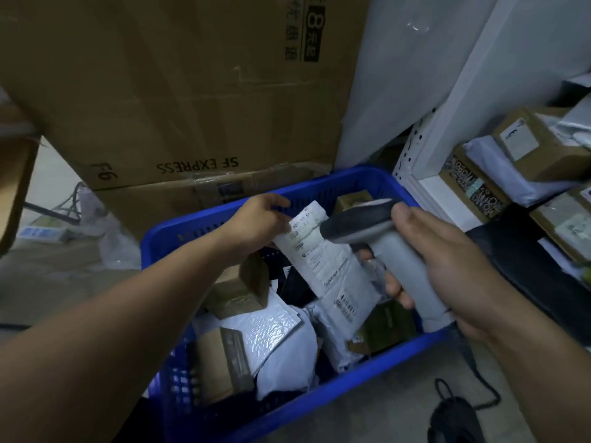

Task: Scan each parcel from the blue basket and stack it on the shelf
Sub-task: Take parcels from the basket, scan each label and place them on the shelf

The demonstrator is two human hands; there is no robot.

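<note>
**Head view: a scan that may miss its label**

Nearest, the right hand is wrapped round the grey handle of the scanner, its dark head very near the white parcel. That closeness, and the soft mailer's label bending over its top, could spoil the read. The left hand pinches the parcel's upper end over the blue basket. Its fingers may cover part of the printed label, and a one-ended grip could let the mailer sag or slip back among the others. Further right, the shelf already looks crowded, so a stack there might slide.
</note>
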